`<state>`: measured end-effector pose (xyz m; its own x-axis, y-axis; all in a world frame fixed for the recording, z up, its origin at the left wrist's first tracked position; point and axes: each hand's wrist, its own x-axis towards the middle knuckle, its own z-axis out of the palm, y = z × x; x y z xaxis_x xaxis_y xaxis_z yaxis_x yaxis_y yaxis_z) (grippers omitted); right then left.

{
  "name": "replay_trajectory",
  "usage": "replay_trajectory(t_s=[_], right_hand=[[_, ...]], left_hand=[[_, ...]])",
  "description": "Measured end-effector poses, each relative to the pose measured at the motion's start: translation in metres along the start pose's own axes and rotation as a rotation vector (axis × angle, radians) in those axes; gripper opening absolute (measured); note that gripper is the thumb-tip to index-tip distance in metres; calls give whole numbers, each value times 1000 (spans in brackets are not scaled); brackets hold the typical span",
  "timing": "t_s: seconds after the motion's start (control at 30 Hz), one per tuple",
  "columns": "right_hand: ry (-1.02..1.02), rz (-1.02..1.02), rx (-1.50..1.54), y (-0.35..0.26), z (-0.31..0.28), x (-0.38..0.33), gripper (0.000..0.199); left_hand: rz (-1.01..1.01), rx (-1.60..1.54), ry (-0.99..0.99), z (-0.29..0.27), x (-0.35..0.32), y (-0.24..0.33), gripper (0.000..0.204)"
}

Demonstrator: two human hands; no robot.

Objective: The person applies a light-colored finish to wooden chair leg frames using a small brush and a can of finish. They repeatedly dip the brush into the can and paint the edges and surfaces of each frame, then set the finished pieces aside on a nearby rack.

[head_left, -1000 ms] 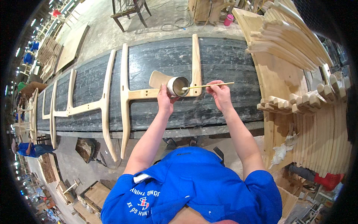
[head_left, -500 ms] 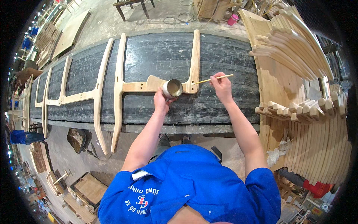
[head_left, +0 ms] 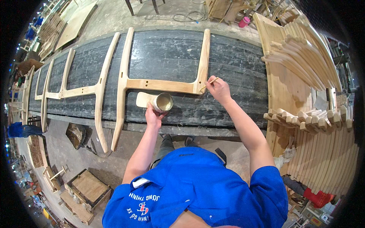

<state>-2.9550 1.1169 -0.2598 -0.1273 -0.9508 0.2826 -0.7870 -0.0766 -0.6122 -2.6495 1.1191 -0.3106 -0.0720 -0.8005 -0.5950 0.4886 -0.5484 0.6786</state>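
Note:
My left hand grips a small round can with a pale, thick-looking substance inside. A flat, rounded wooden paddle juts out on the can's left side; whether my fingers hold it too is hidden. My right hand pinches a thin wooden stick, slanted down to the left. The stick's lower end is at the right corner of a pale wooden chair frame, which lies flat on the dark bench. Small dark holes show in the frame's crossbar and near that corner. The can is held on the near side of the crossbar.
More wooden frames lie along the dark workbench to the left. On the right, curved wooden parts are stacked on a plywood board. A black tray-like box sits on the floor near the bench's front edge.
My left hand has drawn the can and paddle left and toward me, off the crossbar. My right hand has come in closer to the frame's corner, with the stick now mostly within its fingers.

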Motion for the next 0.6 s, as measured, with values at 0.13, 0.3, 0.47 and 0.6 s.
replay_trajectory(t_s=[0.13,0.3,0.47,0.6], right_hand=[[-77,-26,-7,5,6,0,14],[-55,57,61,5,-8,11,15],[15,83,45,8,-16,21,16],[13,98,29,15,-10,24,15]], left_hand=[[-9,-10,19,4,-3,-2,50],[9,-28,28,3,-5,-1,48],[-8,-18,25,3,-6,-3,50],[-14,-28,41,3,-7,-4,51]])
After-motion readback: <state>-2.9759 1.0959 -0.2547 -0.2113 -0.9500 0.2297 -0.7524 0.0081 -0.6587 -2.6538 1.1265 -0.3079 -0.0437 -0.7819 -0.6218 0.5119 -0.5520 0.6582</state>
